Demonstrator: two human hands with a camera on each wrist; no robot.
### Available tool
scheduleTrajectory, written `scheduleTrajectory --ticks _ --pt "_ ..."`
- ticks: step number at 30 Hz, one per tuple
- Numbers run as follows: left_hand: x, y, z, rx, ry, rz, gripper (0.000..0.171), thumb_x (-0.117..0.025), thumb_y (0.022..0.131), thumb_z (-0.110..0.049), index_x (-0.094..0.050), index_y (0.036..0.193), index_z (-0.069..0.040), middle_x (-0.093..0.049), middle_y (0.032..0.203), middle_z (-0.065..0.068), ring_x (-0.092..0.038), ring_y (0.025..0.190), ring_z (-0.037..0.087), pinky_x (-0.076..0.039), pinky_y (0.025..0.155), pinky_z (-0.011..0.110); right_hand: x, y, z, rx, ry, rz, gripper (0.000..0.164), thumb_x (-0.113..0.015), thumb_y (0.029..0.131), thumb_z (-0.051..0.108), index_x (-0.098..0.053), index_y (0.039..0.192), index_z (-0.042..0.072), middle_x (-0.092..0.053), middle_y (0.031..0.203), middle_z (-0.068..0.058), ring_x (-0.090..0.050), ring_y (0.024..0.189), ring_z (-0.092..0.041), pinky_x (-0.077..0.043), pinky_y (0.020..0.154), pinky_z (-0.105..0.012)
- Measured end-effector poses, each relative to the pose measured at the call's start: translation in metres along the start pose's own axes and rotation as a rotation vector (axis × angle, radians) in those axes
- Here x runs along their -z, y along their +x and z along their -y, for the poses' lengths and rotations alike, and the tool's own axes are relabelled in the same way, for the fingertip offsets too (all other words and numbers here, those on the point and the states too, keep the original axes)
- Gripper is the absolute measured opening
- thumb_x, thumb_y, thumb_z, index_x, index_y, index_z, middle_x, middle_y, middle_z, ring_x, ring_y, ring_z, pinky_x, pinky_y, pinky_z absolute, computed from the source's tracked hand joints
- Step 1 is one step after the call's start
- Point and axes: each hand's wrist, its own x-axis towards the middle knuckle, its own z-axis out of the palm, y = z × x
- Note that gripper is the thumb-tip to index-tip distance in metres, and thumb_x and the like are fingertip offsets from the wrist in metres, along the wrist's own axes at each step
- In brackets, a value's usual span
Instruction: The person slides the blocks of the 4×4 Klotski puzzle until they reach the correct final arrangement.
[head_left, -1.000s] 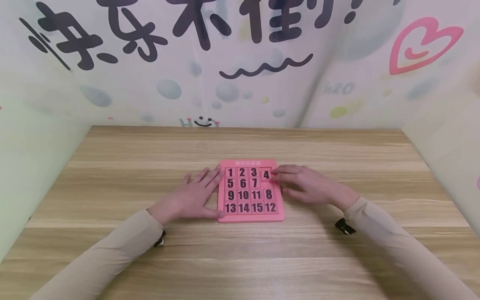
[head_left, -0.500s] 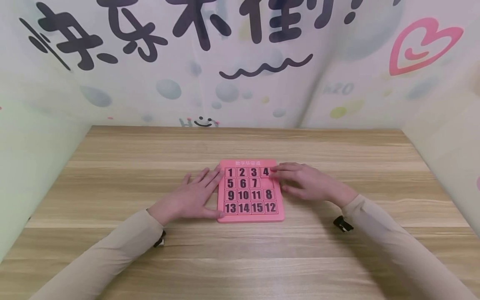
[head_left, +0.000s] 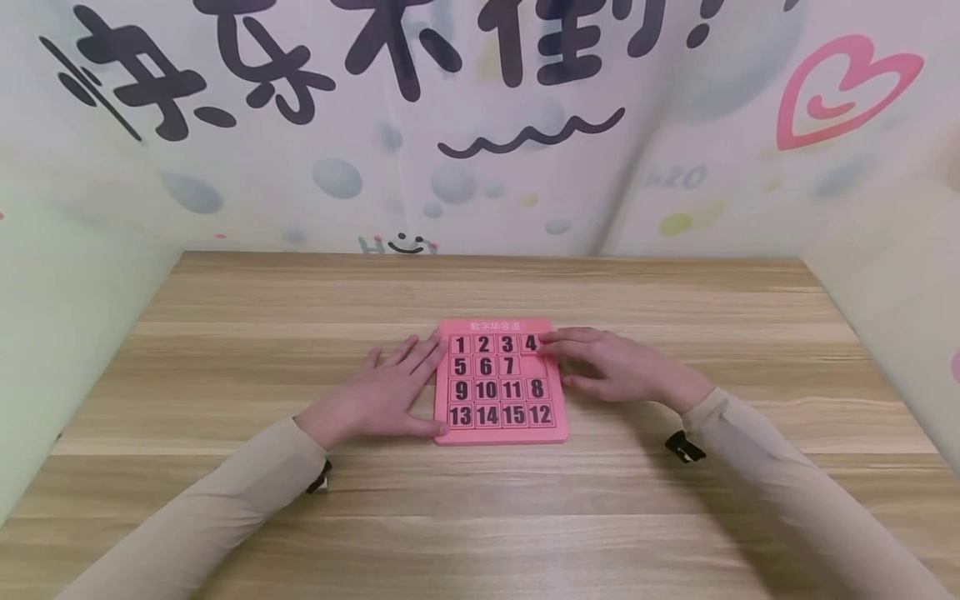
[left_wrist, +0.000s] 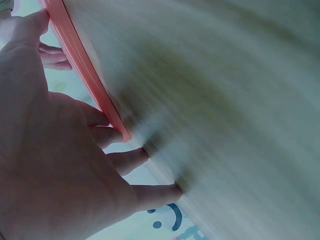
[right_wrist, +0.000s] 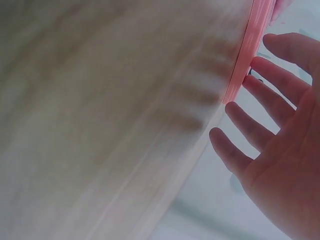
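Note:
A pink number sliding puzzle (head_left: 501, 437) lies flat on the table, its tiles facing up. Tile 4 (head_left: 531, 343) sits at the right end of the top row, after 1, 2 and 3. Below it is a vacant slot, beside tile 7 (head_left: 509, 366). My left hand (head_left: 378, 396) is spread along the puzzle's left side, thumb and fingertips at the frame. From the right, fingertips of my right hand (head_left: 618, 367) touch tile 4, fingers extended. Both wrist views show the pink frame edge-on, with the left fingers (left_wrist: 160, 195) and right fingers (right_wrist: 270, 100) apart from one another.
The wood-grain table (head_left: 480, 517) stretches around the puzzle on every side. Behind it rises a white wall covering (head_left: 525, 208) with black lettering and a pink heart (head_left: 847, 92). A black strap piece (head_left: 684, 447) hangs below the right sleeve.
Tile 4 has slid up a little, level with the top row, in the first half second. My right hand rose slightly with it. The left hand stays where it was.

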Motion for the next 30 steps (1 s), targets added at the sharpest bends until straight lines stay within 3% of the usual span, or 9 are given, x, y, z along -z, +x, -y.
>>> scheduleTrajectory --ticks 15,30 --pt "0.001 -0.001 -0.002 -0.009 -0.003 -0.018 0.107 -0.054 0.082 -0.072 -0.010 0.155 -0.006 -0.001 0.161 0.010 -0.007 0.144 0.039 -0.009 0.106 0.069 0.000 -0.006 0.005 -0.009 -0.009 0.010 0.052 -0.063 0.093 0.016 -0.048 0.140 0.000 -0.043 0.146 -0.017 -0.038 0.134 -0.035 -0.029 0.110 -0.050" --pt "0.002 -0.002 -0.001 -0.006 0.005 -0.015 0.107 -0.053 0.082 -0.072 -0.011 0.155 -0.007 -0.001 0.161 0.010 -0.007 0.144 0.039 -0.009 0.108 0.067 -0.001 -0.019 0.012 0.064 -0.082 0.020 0.046 -0.060 0.095 0.019 -0.053 0.137 0.004 -0.049 0.143 -0.011 -0.042 0.132 -0.032 -0.032 0.108 -0.051"
